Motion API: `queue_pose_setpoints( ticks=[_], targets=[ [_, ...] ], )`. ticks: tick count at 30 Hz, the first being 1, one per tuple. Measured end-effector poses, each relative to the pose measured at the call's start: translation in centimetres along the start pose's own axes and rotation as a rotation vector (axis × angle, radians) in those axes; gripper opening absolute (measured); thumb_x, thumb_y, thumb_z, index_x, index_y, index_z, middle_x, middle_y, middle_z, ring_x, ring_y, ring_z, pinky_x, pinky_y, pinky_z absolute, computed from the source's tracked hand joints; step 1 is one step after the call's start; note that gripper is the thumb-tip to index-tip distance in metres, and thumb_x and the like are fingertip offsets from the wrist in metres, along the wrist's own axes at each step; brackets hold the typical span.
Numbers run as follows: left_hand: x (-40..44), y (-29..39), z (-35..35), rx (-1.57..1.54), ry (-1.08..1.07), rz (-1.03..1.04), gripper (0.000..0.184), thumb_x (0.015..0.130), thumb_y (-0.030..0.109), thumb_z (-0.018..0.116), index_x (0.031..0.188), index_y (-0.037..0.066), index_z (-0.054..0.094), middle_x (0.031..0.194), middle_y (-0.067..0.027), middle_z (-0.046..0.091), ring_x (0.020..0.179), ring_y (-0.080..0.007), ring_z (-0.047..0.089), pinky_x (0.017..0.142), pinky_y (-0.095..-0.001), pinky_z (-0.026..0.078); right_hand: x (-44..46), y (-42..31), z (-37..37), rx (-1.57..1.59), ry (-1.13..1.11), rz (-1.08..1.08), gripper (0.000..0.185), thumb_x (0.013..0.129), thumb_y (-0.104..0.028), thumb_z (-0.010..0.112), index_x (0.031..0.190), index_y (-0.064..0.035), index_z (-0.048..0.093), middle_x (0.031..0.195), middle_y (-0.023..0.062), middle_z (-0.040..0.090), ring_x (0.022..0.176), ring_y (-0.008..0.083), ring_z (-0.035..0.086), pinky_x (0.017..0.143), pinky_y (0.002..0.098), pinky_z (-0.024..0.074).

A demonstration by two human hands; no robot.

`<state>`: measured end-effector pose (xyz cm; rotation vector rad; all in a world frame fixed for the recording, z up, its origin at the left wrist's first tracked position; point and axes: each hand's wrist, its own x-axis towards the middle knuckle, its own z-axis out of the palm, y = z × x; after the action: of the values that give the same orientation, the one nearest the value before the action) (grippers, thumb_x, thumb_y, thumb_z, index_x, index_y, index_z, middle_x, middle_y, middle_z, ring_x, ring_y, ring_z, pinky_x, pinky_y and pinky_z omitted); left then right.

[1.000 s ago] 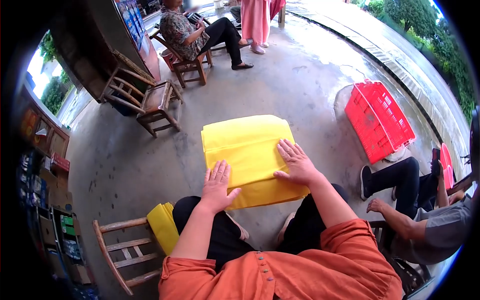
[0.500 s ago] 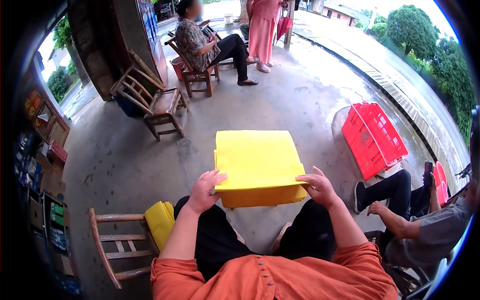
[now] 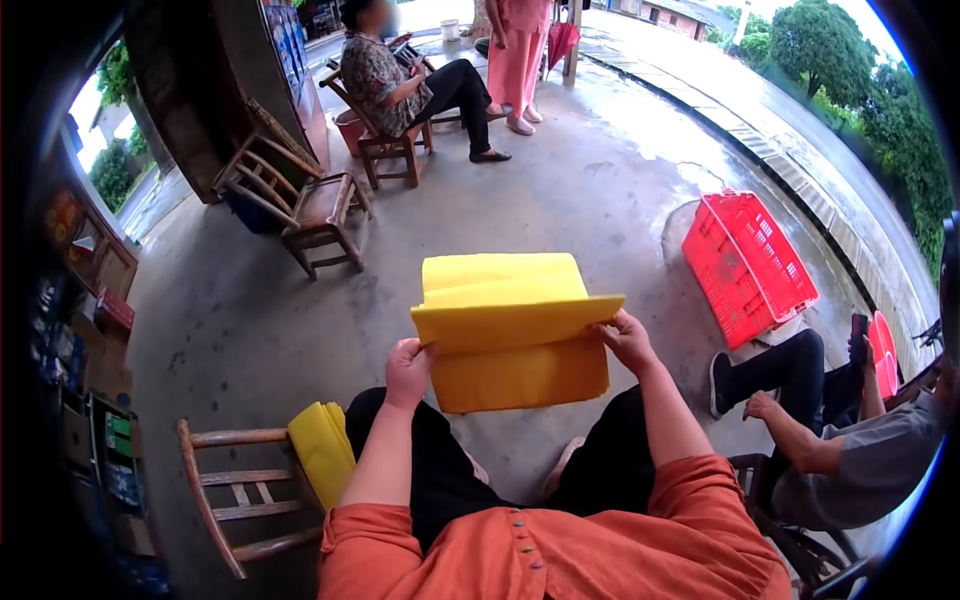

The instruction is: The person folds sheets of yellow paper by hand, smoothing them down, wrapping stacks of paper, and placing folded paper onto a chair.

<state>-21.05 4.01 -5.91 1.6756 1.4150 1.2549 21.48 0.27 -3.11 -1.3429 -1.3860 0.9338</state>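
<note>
A stack of folded yellow fabric lies before me, above and between my knees. My left hand grips the left end of its raised upper flap, fingers partly behind the fabric. At the flap's right end, my right hand is closed on the edge, and some fingertips are hidden. The flap's near edge stands up off the layers below. More folded yellow fabric rests on a wooden chair at my left.
A red plastic basket stands on the floor at the right, near a seated person holding a phone. Further off are an empty wooden chair, another seated person and a standing person in pink.
Both hands have gone from lying flat on the fabric to holding its side edges. The near edge of the top layer is now lifted and tilted up.
</note>
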Motion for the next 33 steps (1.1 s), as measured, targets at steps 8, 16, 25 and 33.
queue_pose_setpoints(
  ticks=[8,16,25,33],
  targets=[
    [0.2,0.5,2.5,0.143,0.288,-0.16,0.016,0.089,0.015,0.074,0.091,0.006,0.061,0.085,-0.0025,0.062,0.073,-0.0125,0.055,0.071,-0.0289,0.049,5.0,2.2,1.7,-0.256,0.098,0.234,0.028,0.09,-0.024,0.071,0.107,-0.0022,0.067,0.097,0.012,0.072,0.087,0.0225,0.067,0.081,0.035,0.0513],
    [4.7,8.2,5.3,0.76,-0.28,0.3,0.052,0.098,0.033,0.057,0.146,0.015,0.05,0.158,-0.0071,0.042,0.151,-0.0265,0.029,0.124,-0.0514,0.014,3.2,-1.6,2.9,-0.521,0.186,0.137,0.028,0.087,-0.025,0.071,0.099,-0.0024,0.063,0.096,0.0183,0.069,0.096,0.0387,0.065,0.084,0.0435,0.0507],
    [6.5,8.1,7.5,0.918,-0.647,0.247,0.062,0.103,0.049,0.041,0.159,0.024,0.033,0.169,-0.0016,0.022,0.157,-0.0215,0.014,0.126,-0.0494,0.005,4.1,-6.3,11.1,-0.976,-0.089,-0.34,0.054,0.09,-0.015,0.056,0.143,-0.0019,0.052,0.154,0.017,0.045,0.148,0.0318,0.034,0.123,0.0454,0.0237],
    [6.6,5.6,6.3,0.889,-0.614,0.367,0.059,0.101,0.039,0.045,0.157,0.023,0.037,0.166,-0.0009,0.029,0.155,-0.0183,0.021,0.127,-0.0476,0.009,5.5,-5.8,17.0,-0.823,-0.22,-0.224,0.069,0.105,-0.045,0.041,0.154,0.0038,0.034,0.163,0.0188,0.031,0.154,0.0284,0.021,0.127,0.0402,0.0131]
  ],
)
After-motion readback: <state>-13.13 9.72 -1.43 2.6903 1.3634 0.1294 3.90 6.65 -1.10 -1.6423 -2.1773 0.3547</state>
